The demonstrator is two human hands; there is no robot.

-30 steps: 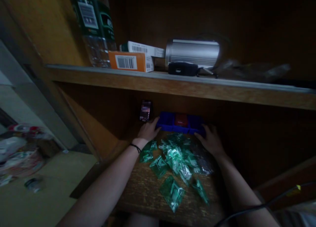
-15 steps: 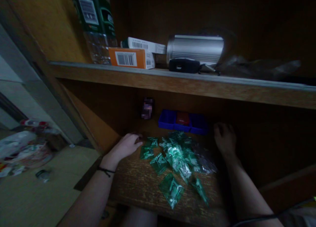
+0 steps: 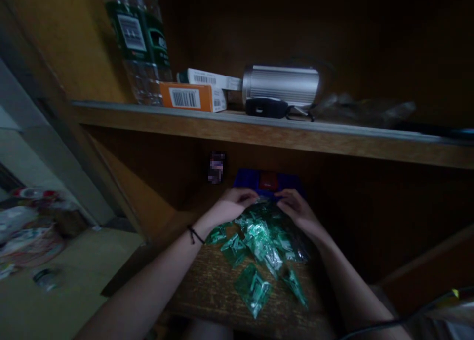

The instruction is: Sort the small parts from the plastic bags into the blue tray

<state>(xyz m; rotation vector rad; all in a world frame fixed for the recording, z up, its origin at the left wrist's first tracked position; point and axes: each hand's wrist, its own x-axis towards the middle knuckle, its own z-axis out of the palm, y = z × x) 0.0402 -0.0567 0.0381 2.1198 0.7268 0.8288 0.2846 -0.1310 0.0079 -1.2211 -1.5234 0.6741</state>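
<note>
Apparently we are at an early stage: the blue tray [image 3: 245,179] is in place near the back edge of the tabletop [image 3: 207,281], with a red packet [image 3: 268,180] in its middle compartment, while the green packets [image 3: 259,234] lie loose in front of it. The side compartments are too dark for us to tell what they hold, so we cannot say how much is left.

We have both hands at the tray's front side, by the back of the pile. Our left hand [image 3: 237,202] is curled, thumb and fingers close together; our right hand [image 3: 299,211] has its fingers bent towards it, a small gap between the two. We cannot tell whether either pinches anything.

Farther out, a few packets lie apart from the pile towards the front edge, and a phone [image 3: 217,167] is near the back left corner. On the shelf [image 3: 259,128] above we see a bottle [image 3: 138,44], an orange box [image 3: 185,97] and a silver cylinder [image 3: 285,86].

Half a second ago our hands were wide apart, left of the pile and right of the tray; now they have come together. Tray and packets look much as they did.
</note>
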